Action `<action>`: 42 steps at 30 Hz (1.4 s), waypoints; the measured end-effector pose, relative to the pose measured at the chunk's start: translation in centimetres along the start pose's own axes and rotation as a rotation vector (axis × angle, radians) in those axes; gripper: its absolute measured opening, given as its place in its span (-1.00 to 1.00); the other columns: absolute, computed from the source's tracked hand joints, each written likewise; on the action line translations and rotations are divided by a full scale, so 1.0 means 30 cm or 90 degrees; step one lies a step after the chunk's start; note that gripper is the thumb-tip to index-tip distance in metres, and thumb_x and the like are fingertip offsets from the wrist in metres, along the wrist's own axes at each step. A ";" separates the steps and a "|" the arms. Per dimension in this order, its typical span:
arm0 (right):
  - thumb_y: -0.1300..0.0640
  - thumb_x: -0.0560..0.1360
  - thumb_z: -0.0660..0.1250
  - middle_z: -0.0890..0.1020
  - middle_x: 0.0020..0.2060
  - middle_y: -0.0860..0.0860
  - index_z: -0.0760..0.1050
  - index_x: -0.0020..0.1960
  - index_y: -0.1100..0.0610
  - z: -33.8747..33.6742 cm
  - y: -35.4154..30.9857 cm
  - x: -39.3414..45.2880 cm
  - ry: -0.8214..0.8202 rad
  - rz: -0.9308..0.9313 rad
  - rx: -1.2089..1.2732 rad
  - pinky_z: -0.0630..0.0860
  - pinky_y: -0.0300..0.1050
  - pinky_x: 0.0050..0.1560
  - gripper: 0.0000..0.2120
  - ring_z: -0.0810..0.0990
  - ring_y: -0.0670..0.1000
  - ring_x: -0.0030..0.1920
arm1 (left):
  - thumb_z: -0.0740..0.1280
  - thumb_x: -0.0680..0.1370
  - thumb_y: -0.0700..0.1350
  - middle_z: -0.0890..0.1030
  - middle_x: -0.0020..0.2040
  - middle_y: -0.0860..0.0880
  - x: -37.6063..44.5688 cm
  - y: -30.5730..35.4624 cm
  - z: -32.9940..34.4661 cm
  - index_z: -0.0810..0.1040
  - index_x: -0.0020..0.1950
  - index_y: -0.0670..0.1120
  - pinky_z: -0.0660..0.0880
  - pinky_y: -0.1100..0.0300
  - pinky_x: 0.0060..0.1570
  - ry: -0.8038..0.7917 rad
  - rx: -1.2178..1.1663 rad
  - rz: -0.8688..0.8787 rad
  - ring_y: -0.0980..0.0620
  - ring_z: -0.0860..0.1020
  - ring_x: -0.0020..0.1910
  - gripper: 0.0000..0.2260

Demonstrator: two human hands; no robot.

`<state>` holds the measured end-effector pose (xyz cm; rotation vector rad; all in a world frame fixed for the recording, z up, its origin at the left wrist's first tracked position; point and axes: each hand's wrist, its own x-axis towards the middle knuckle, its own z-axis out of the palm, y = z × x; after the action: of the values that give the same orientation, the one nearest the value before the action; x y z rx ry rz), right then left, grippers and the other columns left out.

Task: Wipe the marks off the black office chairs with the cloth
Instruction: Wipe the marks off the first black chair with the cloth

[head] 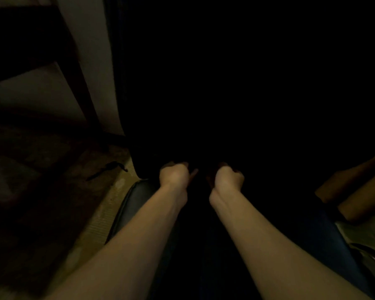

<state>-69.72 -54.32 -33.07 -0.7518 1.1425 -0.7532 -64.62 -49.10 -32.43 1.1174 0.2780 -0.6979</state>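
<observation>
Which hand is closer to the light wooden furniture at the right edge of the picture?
The right hand. It is nearer to the wooden furniture, though clearly apart from it. The left hand is farther away, beyond the right one.

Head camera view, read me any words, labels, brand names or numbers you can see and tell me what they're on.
None can be read. The picture is very dark: the black padded office chair, both hands and the shiny wrapping at the right edge show no legible text.

Head view looks forward and down — close over the black chair (wide-angle, one view).
</observation>
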 end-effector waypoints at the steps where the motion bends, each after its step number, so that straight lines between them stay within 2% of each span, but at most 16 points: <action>1: 0.28 0.58 0.22 0.61 0.04 0.19 0.45 0.30 0.21 0.020 0.012 -0.011 0.000 0.014 0.000 0.62 0.14 0.04 -0.70 0.62 0.21 -0.01 | 0.17 0.61 -0.39 0.57 -0.06 -0.12 0.004 0.009 -0.016 0.45 0.32 -0.23 0.57 0.24 -0.48 0.012 0.017 0.009 -0.03 0.57 -0.21 -0.70; 4: 0.31 0.57 0.20 0.62 0.02 0.21 0.49 0.23 0.25 0.124 0.063 -0.065 -0.007 0.067 -0.018 0.62 0.17 0.03 -0.74 0.62 0.23 -0.01 | 0.18 0.59 -0.37 0.59 -0.01 -0.18 0.037 0.078 -0.092 0.50 0.22 -0.20 0.58 0.10 -0.27 0.087 0.092 0.045 -0.10 0.58 -0.18 -0.75; 7: 0.33 0.58 0.18 0.61 0.01 0.22 0.48 0.23 0.28 0.208 0.093 -0.127 -0.022 0.118 -0.020 0.61 0.11 0.01 -0.75 0.61 0.23 -0.02 | 0.12 0.58 -0.40 0.61 -0.08 -0.14 0.054 0.161 -0.153 0.55 0.16 -0.14 0.55 0.11 -0.26 0.084 0.078 0.060 -0.09 0.58 -0.20 -0.69; 10: 0.31 0.61 0.15 0.59 0.04 0.22 0.42 0.31 0.25 0.220 0.064 -0.165 -0.033 0.137 -0.016 0.61 -0.02 -0.19 -0.71 0.59 0.20 -0.04 | 0.11 0.61 -0.35 0.62 -0.05 -0.16 0.049 0.175 -0.160 0.54 0.17 -0.14 0.57 0.08 -0.21 0.073 0.060 0.037 -0.14 0.60 -0.14 -0.72; 12: 0.32 0.61 0.14 0.57 -0.03 0.21 0.41 0.31 0.23 0.206 0.025 -0.183 -0.042 0.127 0.009 0.55 -0.09 -0.37 -0.72 0.58 0.16 -0.13 | 0.10 0.61 -0.34 0.62 0.00 -0.18 0.032 0.167 -0.139 0.52 0.25 -0.17 0.59 0.07 -0.20 0.053 0.027 0.019 -0.15 0.61 -0.10 -0.70; 14: 0.35 0.60 0.14 0.56 -0.09 0.20 0.41 0.27 0.24 0.184 -0.009 -0.197 -0.036 0.101 0.033 0.50 -0.12 -0.43 -0.74 0.56 0.12 -0.20 | 0.09 0.59 -0.37 0.61 0.04 -0.18 0.000 0.159 -0.107 0.49 0.30 -0.18 0.60 0.06 -0.17 0.038 -0.021 0.013 -0.14 0.61 -0.09 -0.65; 16: 0.33 0.60 0.17 0.57 -0.11 0.19 0.42 0.23 0.26 0.162 -0.042 -0.209 -0.031 0.067 0.046 0.50 -0.15 -0.41 -0.78 0.56 0.10 -0.21 | 0.11 0.61 -0.36 0.60 0.13 -0.20 -0.043 0.159 -0.076 0.47 0.33 -0.18 0.61 0.06 -0.04 0.023 -0.068 0.014 -0.15 0.62 0.00 -0.66; 20: 0.30 0.60 0.21 0.61 -0.07 0.17 0.48 0.19 0.29 0.137 -0.119 -0.247 -0.041 0.007 0.081 0.55 -0.11 -0.15 -0.81 0.60 0.07 -0.13 | 0.14 0.63 -0.32 0.57 0.24 -0.19 -0.126 0.184 -0.024 0.44 0.38 -0.16 0.57 0.01 0.17 -0.003 -0.120 0.033 -0.13 0.61 0.14 -0.67; 24: 0.30 0.60 0.23 0.60 -0.16 0.10 0.52 0.10 0.29 0.156 -0.226 -0.303 -0.039 -0.073 0.068 0.55 -0.17 -0.15 -0.86 0.59 -0.04 -0.20 | 0.21 0.62 -0.30 0.56 0.22 -0.19 -0.213 0.256 0.051 0.48 0.33 -0.18 0.59 0.08 0.10 0.021 -0.115 0.100 -0.04 0.65 -0.06 -0.72; 26: 0.28 0.60 0.24 0.57 -0.24 0.07 0.54 -0.03 0.28 0.172 -0.292 -0.320 -0.034 -0.121 0.039 0.56 -0.19 -0.18 -0.89 0.57 -0.07 -0.26 | 0.25 0.62 -0.28 0.59 0.15 -0.19 -0.250 0.310 0.095 0.55 0.20 -0.18 0.62 0.12 0.01 0.015 -0.081 0.146 -0.03 0.66 -0.08 -0.82; 28: 0.25 0.60 0.26 0.55 -0.33 0.03 0.50 -0.20 0.23 0.179 -0.338 -0.333 -0.021 -0.176 0.004 0.59 -0.15 -0.19 -0.80 0.55 -0.09 -0.32 | 0.28 0.61 -0.27 0.60 0.09 -0.20 -0.286 0.352 0.128 0.57 0.16 -0.19 0.63 0.14 -0.05 0.030 -0.054 0.173 -0.04 0.67 -0.11 -0.84; 30: 0.19 0.60 0.28 0.57 -0.34 0.02 0.51 -0.22 0.24 0.184 -0.370 -0.350 -0.023 -0.246 -0.039 0.63 -0.10 -0.13 -0.76 0.58 -0.09 -0.30 | 0.29 0.60 -0.26 0.63 0.01 -0.19 -0.315 0.383 0.149 0.58 -0.03 -0.11 0.62 0.12 -0.04 0.031 -0.018 0.208 -0.04 0.68 -0.11 -0.90; 33: 0.14 0.60 0.29 0.58 -0.34 0.01 0.51 -0.23 0.24 0.205 -0.436 -0.357 -0.042 -0.327 -0.075 0.63 -0.08 -0.12 -0.74 0.59 -0.09 -0.29 | 0.30 0.60 -0.25 0.66 -0.10 -0.15 -0.338 0.442 0.182 0.52 -0.25 -0.01 0.61 0.10 -0.04 0.028 0.019 0.275 -0.04 0.68 -0.10 -0.75; 35: 0.13 0.59 0.29 0.56 -0.37 0.01 0.50 -0.27 0.21 0.218 -0.454 -0.343 -0.043 -0.345 -0.096 0.63 -0.04 -0.14 -0.72 0.56 -0.07 -0.33 | 0.30 0.59 -0.24 0.67 -0.10 -0.15 -0.319 0.460 0.192 0.55 -0.25 -0.04 0.63 0.11 -0.06 0.037 0.030 0.288 -0.03 0.68 -0.12 -0.77; 38: 0.07 0.59 0.30 0.61 -0.30 0.01 0.53 -0.24 0.11 0.227 -0.398 -0.331 -0.029 -0.364 -0.139 0.65 0.00 -0.12 -0.75 0.62 -0.04 -0.26 | 0.30 0.60 -0.20 0.68 -0.12 -0.10 -0.291 0.431 0.157 0.59 -0.21 -0.05 0.63 0.17 -0.15 0.071 0.112 0.315 0.06 0.68 -0.20 -0.80; 42: 0.09 0.60 0.28 0.64 -0.19 0.03 0.56 -0.11 0.12 0.199 -0.256 -0.329 -0.024 -0.305 -0.170 0.62 -0.11 -0.13 -0.83 0.62 -0.07 -0.19 | 0.27 0.62 -0.19 0.63 -0.15 -0.03 -0.288 0.355 0.052 0.57 -0.15 0.00 0.61 0.16 -0.16 0.086 0.148 0.280 0.06 0.66 -0.20 -0.81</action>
<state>-67.34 -49.47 -20.31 -1.2870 1.0495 -0.9882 -64.59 -44.55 -19.41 1.3933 0.0588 -0.2673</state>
